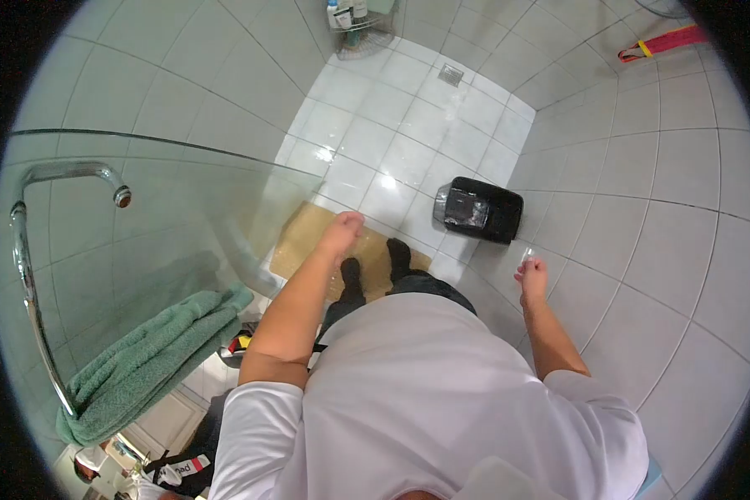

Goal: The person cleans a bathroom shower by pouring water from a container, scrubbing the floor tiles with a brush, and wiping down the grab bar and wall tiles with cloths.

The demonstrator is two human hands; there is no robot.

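My left hand [342, 235] hangs over the tan floor mat [300, 237], its fingers curled in. What it holds, if anything, is hidden. On the other side, my right hand [532, 275] is closed in a pinch near the tiled wall. A small clear, shiny piece [528, 253] sticks out from its fingertips; its kind is too small to tell. A black bin [500, 212] lies or stands on the white tiles [375, 142], just beyond my right hand. Both my feet, in dark socks, are on the mat.
At left is a glass panel [167, 200] with a chrome bar [33, 300] and a green towel [154, 362]. A corner rack [362, 37] holds bottles. A floor drain [451, 75] lies far back. A red strap [662, 42] hangs upper right. A person's capped head [92, 458] shows lower left.
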